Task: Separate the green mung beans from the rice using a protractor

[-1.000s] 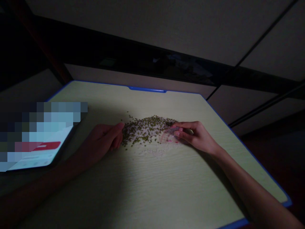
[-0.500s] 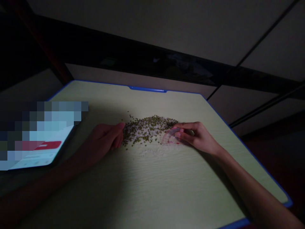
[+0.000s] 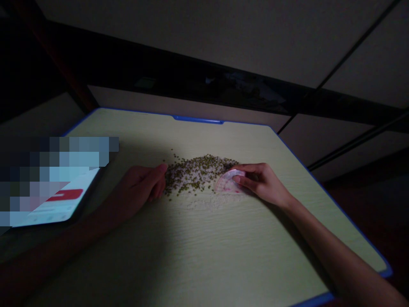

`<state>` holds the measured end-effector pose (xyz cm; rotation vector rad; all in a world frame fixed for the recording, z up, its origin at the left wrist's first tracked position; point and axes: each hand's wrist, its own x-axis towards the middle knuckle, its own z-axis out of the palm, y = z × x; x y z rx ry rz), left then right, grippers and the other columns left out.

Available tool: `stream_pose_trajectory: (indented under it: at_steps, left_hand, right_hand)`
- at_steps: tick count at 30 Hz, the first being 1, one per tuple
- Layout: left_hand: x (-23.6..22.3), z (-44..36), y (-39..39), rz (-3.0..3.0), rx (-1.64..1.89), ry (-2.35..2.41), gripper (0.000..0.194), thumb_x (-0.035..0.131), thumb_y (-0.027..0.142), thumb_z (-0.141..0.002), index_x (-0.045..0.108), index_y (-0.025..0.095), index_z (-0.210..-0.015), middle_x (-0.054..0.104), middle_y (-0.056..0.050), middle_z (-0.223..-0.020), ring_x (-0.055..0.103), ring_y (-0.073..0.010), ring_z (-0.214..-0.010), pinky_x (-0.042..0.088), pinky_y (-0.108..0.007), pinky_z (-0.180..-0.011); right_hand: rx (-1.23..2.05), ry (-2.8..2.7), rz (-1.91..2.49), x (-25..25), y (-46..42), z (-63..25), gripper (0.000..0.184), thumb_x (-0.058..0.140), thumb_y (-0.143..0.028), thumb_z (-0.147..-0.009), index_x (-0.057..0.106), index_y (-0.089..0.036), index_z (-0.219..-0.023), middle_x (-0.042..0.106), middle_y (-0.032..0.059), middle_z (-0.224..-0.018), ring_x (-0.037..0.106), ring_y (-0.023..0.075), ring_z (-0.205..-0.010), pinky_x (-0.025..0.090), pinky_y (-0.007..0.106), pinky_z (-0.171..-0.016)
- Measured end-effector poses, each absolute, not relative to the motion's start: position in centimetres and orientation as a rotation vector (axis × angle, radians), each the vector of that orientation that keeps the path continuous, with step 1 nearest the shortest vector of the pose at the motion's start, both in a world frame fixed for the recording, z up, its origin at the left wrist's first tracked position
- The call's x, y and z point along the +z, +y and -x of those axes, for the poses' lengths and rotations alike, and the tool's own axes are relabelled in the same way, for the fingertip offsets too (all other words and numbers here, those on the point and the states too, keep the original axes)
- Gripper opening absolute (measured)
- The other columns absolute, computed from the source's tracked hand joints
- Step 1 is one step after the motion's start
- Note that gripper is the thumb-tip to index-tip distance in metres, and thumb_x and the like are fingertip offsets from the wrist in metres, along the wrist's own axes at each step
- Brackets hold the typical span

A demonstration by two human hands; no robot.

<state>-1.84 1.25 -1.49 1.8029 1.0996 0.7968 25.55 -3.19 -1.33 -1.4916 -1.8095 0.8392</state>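
Note:
A pile of green beans mixed with pale grains (image 3: 198, 172) lies in the middle of the table. My right hand (image 3: 260, 181) pinches a clear plastic protractor (image 3: 227, 182) between thumb and fingers, at the pile's right edge. Pink markings show on the protractor, and its curved side faces left and up. At the pile's left edge rests my left hand (image 3: 145, 183), its fingers curled closed and its thumb pointing at the beans. Whatever those fingers may hold is hidden. A thin scatter of pale grains (image 3: 198, 204) spreads in front of the pile.
The light wood-grain table (image 3: 223, 251) has a blue edge and a blue strip (image 3: 198, 120) at its far side. On the left lies a lit tablet-like screen (image 3: 60, 204), partly blurred out. Pale panels (image 3: 335, 140) stand behind the table. The room is dim.
The protractor has tilted slightly in my right hand and now looks brighter and whiter. My right hand has shifted a little to the left. My left hand and the pile look the same.

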Motion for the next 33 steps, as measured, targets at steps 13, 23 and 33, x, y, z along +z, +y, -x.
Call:
stream_pose_trajectory:
  at_steps: [13, 23, 33]
  left_hand:
    - [-1.6, 1.9, 1.2, -1.793, 0.788, 1.106, 0.052, 0.034, 0.043, -0.082, 0.037, 0.02, -0.036, 0.042, 0.003, -0.038, 0.043, -0.0097, -0.04, 0.035, -0.024, -0.049]
    - [-1.4, 1.8, 1.2, -1.806, 0.781, 1.125, 0.051, 0.033, 0.044, -0.082, 0.037, 0.021, -0.036, 0.042, 0.003, -0.039, 0.043, -0.0104, -0.041, 0.035, -0.025, -0.05]
    - [-1.6, 2.0, 1.3, -1.823, 0.781, 1.106, 0.051, 0.033, 0.043, -0.082, 0.038, 0.021, -0.036, 0.043, 0.003, -0.039, 0.044, -0.0096, -0.04, 0.035, -0.024, -0.049]
  right_hand:
    - [0.79, -1.68, 1.578, -1.0, -3.0, -25.2, 0.032, 0.058, -0.028, -0.072, 0.07, -0.009, -0.094, 0.053, 0.0019, -0.058, 0.034, 0.0078, -0.048, 0.026, 0.022, -0.042]
    - [0.713, -1.645, 1.6, -1.4, -2.8, -24.9, 0.031, 0.057, -0.028, -0.072, 0.069, -0.008, -0.093, 0.055, 0.0023, -0.058, 0.04, 0.0086, -0.048, 0.032, 0.023, -0.043]
    - [0.763, -1.676, 1.563, -1.4, -2.8, -24.3, 0.032, 0.055, -0.028, -0.074, 0.067, -0.007, -0.095, 0.049, -0.0002, -0.055, 0.038, 0.0079, -0.047, 0.032, 0.022, -0.043]
